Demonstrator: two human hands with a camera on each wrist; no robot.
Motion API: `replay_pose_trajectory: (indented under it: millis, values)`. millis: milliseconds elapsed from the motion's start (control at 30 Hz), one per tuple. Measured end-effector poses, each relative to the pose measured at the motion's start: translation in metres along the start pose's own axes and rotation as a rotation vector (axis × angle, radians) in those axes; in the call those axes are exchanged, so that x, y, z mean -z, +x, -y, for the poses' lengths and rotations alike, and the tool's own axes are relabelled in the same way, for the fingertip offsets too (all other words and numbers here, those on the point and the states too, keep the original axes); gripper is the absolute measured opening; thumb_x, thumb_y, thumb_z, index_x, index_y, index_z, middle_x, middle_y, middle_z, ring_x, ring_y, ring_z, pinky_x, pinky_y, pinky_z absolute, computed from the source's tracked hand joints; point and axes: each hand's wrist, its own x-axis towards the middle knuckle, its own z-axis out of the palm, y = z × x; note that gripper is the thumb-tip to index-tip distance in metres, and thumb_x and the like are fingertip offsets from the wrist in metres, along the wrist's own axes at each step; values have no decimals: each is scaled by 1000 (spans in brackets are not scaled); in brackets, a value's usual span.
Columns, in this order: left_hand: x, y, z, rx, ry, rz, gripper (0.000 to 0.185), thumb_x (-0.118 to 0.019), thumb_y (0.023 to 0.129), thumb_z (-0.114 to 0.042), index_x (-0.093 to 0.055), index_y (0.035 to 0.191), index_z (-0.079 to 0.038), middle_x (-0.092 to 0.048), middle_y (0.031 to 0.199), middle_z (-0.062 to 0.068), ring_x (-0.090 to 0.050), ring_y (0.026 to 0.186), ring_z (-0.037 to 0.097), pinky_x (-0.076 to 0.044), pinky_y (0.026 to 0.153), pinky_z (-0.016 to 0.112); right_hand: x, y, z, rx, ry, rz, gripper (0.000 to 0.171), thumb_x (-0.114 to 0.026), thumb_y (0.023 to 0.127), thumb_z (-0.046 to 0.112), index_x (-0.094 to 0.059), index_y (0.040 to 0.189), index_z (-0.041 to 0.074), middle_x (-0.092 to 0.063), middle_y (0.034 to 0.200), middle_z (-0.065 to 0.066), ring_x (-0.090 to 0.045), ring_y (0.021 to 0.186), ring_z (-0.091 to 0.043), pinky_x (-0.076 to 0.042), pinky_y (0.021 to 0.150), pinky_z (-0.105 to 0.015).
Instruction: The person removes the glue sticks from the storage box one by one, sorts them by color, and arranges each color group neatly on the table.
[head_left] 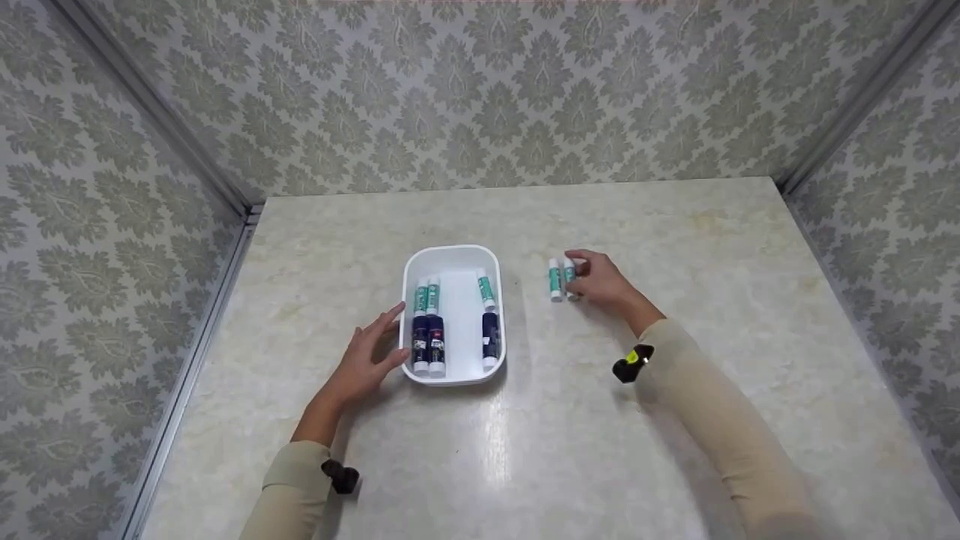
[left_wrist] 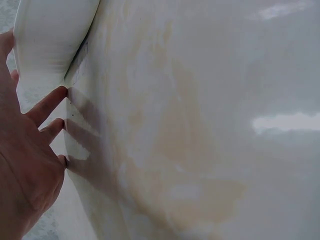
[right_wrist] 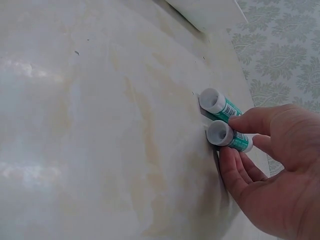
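A white tray (head_left: 463, 379) holds dark blue glue sticks (head_left: 490, 335) with white ends along its near half and smaller green glue sticks (head_left: 486, 291) farther back. My left hand (head_left: 365, 358) touches the tray's left side with spread fingers, thumb at the rim. To the right of the tray, two more green-and-white glue sticks lie side by side on the table. My right hand (head_left: 604, 285) pinches the right one (right_wrist: 220, 132) between thumb and fingers. Its neighbour (head_left: 555, 280) lies close beside it, near the thumb in the right wrist view.
The pale marbled table (head_left: 480, 465) stretches around the tray to the patterned walls (head_left: 450, 97) behind and at both sides. Inside the tray, a bare strip of floor runs between the left and right glue sticks. Small black cameras (head_left: 634, 364) sit on both wrists.
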Motion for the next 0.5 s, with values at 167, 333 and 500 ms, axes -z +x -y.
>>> replay_pose_trajectory:
  millis: [167,333,500]
  values:
    - [-1,0,0,-1,8,-1,84,-73,107,-40,-33,179,-27,-59,170,16,-25,177,44,5,142,76,4,-1,4,-17,-15,-5,77,-70,107,9,-37,176,12,-57,152,-22,-58,119,-23,-54,84,-26]
    - [0,0,1,1,11,0,84,-72,107,-40,-32,179,-27,-59,171,16,-24,177,45,6,142,75,7,-2,13,-13,0,-43,76,-73,106,8,-41,174,13,-54,151,-22,-58,118,-25,-57,94,-36]
    - [1,0,0,0,10,4,84,-72,107,-40,-32,179,-26,-59,170,17,-24,177,45,5,142,74,7,-5,22,2,5,-51,74,-72,106,8,-42,173,13,-54,149,-21,-57,119,-26,-55,96,-37]
